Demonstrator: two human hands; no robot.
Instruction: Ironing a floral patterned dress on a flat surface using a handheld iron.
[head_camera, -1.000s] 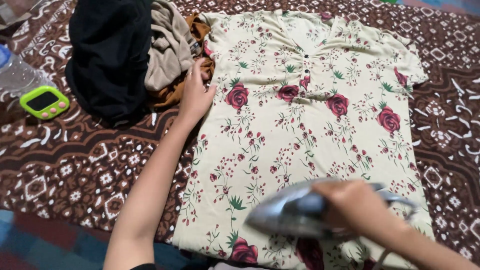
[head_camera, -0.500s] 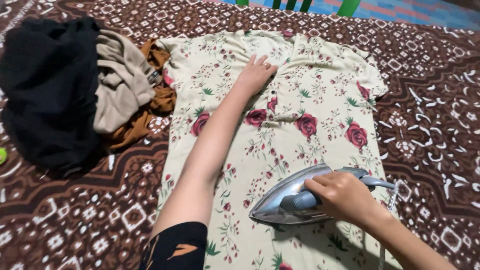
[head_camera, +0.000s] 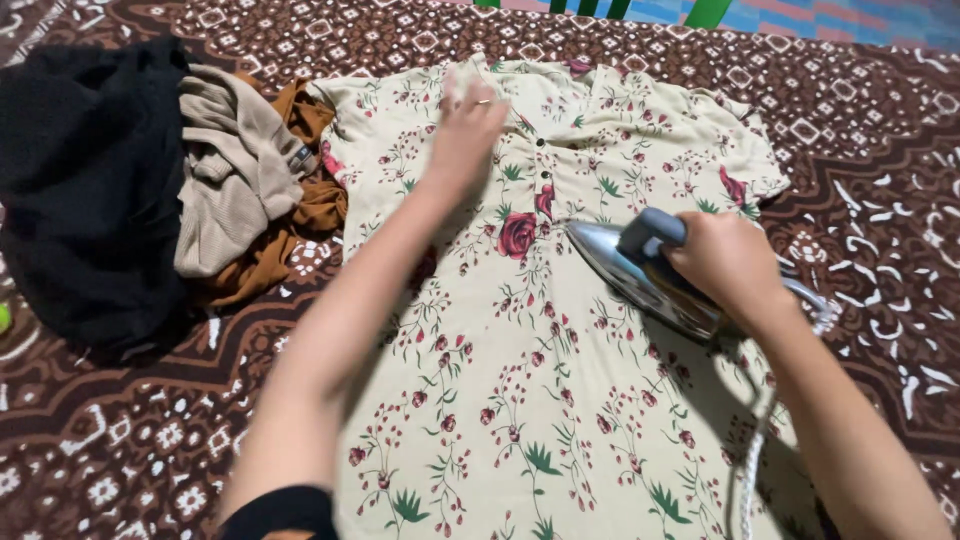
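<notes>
My right hand (head_camera: 730, 262) grips the iron (head_camera: 640, 275) on the floral blouse (head_camera: 530, 380). My left hand (head_camera: 465, 130) lies open near its collar, blurred.

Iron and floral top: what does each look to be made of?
Iron: polished metal body, judging by its mirror-like shine, with a grey handle, probably plastic, gripped by the right hand. Floral top: thin, soft, matte cream fabric; its fibre cannot be told.
</notes>
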